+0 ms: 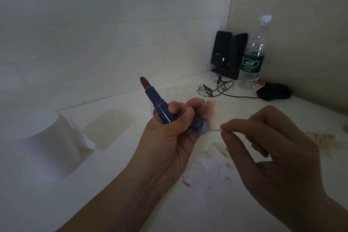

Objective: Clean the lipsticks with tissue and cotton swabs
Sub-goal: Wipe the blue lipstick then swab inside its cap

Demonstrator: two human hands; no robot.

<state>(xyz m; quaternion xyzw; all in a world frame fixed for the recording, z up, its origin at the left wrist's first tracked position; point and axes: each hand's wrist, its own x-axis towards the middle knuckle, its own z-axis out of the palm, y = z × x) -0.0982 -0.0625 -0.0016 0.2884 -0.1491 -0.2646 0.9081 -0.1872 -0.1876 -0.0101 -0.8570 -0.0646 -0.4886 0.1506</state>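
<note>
My left hand [169,137] grips a dark blue lipstick [158,102] with its red-brown tip up and to the left; a blue cap [200,127] is held in the same hand. My right hand [273,149] pinches a thin cotton swab [215,130] whose end points at the cap. A crumpled tissue [211,171] with red smears lies on the white table below my hands. A pale pink lipstick tube [211,107] stands behind my left hand.
A toilet paper roll [43,143] stands at the left. A clear organiser [180,92] sits behind the hands. Two black speakers [228,54], a water bottle [254,56], cables and a black mouse [273,91] fill the back right corner. Loose swabs [320,137] lie at right.
</note>
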